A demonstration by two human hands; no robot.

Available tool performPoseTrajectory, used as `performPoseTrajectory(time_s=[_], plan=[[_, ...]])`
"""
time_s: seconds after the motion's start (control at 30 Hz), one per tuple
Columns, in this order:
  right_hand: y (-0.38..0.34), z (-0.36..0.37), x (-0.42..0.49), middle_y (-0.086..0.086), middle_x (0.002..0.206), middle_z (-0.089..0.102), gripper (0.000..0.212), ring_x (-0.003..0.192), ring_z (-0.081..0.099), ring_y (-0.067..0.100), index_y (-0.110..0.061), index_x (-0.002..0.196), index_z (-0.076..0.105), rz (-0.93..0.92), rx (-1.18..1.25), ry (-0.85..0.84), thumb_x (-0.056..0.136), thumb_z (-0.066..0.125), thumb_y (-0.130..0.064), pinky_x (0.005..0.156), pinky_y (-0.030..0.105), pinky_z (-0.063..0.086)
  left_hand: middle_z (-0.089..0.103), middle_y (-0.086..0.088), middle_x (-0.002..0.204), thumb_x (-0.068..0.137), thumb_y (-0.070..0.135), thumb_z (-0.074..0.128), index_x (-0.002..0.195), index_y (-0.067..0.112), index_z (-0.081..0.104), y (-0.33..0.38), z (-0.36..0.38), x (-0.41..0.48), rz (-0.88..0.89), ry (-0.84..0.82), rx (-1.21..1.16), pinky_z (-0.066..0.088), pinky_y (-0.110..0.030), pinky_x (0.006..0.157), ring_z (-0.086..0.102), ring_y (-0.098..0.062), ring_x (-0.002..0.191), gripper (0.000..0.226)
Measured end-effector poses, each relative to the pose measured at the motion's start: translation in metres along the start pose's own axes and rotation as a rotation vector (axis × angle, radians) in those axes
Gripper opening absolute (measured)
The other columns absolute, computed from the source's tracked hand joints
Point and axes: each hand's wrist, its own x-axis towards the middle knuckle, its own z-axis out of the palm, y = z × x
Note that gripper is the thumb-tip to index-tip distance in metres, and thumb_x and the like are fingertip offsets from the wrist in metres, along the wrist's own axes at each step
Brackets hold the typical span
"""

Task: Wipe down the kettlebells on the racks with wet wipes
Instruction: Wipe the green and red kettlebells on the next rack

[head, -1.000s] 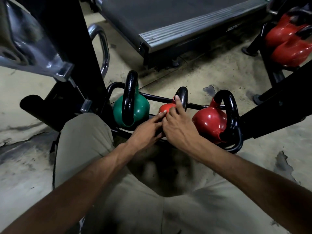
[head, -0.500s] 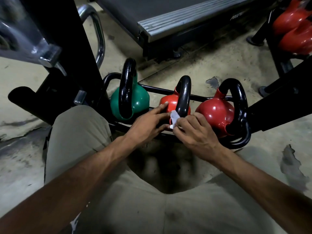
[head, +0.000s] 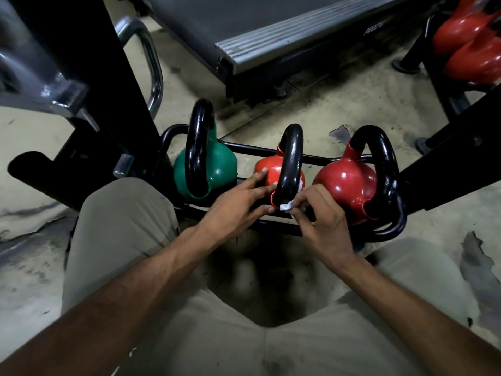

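Small red kettlebell (head: 271, 169): sits mid-row on a low black rack (head: 244, 147), between a green kettlebell (head: 219, 169) and a larger red kettlebell (head: 347, 180); its black handle stands upright.
Wet wipe (head: 286, 206): white and crumpled, against the near base of that handle.
Right hand (head: 322, 221): curled fingers pinch the wipe.
Left hand (head: 233, 207): fingers extended, resting on the small kettlebell's left side, grasping nothing.

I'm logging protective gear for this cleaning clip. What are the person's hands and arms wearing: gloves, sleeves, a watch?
Nothing shows on them. The left hand and right hand are bare, without gloves, rings or a watch; the left forearm and right forearm are bare to the frame edge, so no sleeve is in view.
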Motion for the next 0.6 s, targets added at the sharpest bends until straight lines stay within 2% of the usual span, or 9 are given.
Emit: performPoseTrajectory(time_s=[0.13, 0.23, 0.3, 0.37, 0.5, 0.6], plan=[[0.003, -0.004, 0.003, -0.002, 0.092, 0.063, 0.022, 0.087, 0.065, 0.018, -0.017, 0.093, 0.059, 0.237, 0.198, -0.043, 0.089, 0.077, -0.007, 0.078, 0.044, 0.055, 0.014, 0.017, 0.170, 0.097, 0.050, 0.063, 0.154, 0.044, 0.042, 0.002, -0.001, 0.000, -0.013, -0.004, -0.005, 0.045, -0.045, 0.113, 0.037, -0.015, 0.149, 0.060], [0.003, -0.006, 0.006, 0.005, 0.087, 0.070, 0.015, 0.084, 0.071, 0.024, -0.011, 0.098, 0.058, 0.332, 0.405, -0.089, 0.094, 0.071, -0.005, 0.083, 0.050, 0.057, 0.013, 0.016, 0.171, 0.098, 0.047, 0.064, 0.154, 0.042, 0.042, 0.005, -0.001, 0.000, -0.024, -0.007, -0.002, 0.044, -0.046, 0.113, 0.037, -0.015, 0.150, 0.060], [0.005, -0.008, 0.008, 0.013, 0.087, 0.069, 0.012, 0.083, 0.070, 0.027, -0.003, 0.102, 0.056, 0.389, 0.534, -0.130, 0.096, 0.066, -0.002, 0.084, 0.048, 0.057, 0.014, 0.015, 0.171, 0.098, 0.046, 0.064, 0.154, 0.041, 0.043, 0.008, -0.002, 0.001, -0.033, -0.007, 0.002, 0.044, -0.045, 0.114, 0.037, -0.016, 0.149, 0.060], [0.009, -0.009, 0.012, 0.017, 0.094, 0.068, 0.011, 0.086, 0.068, 0.024, -0.003, 0.109, 0.058, 0.432, 0.619, -0.156, 0.099, 0.063, -0.002, 0.082, 0.042, 0.056, 0.014, 0.016, 0.171, 0.097, 0.045, 0.065, 0.152, 0.041, 0.046, 0.008, -0.001, 0.001, -0.037, -0.005, 0.004, 0.044, -0.045, 0.114, 0.037, -0.016, 0.149, 0.058], [0.011, -0.005, 0.031, 0.001, 0.115, 0.075, 0.032, 0.109, 0.069, 0.015, -0.014, 0.123, 0.065, 0.551, 0.783, -0.209, 0.102, 0.048, 0.002, 0.091, 0.027, 0.054, 0.020, 0.014, 0.170, 0.096, 0.041, 0.068, 0.135, 0.031, 0.065, 0.009, -0.002, 0.001, -0.054, 0.006, -0.019, 0.048, -0.044, 0.107, 0.047, -0.019, 0.143, 0.040], [0.013, -0.002, 0.052, 0.005, 0.112, 0.077, 0.040, 0.107, 0.071, 0.017, -0.011, 0.118, 0.072, 0.613, 0.772, -0.265, 0.097, 0.042, 0.004, 0.090, 0.027, 0.052, 0.024, 0.014, 0.168, 0.095, 0.042, 0.069, 0.122, 0.027, 0.071, 0.008, -0.002, 0.001, -0.048, 0.023, -0.025, 0.050, -0.041, 0.100, 0.051, -0.017, 0.138, 0.031]])
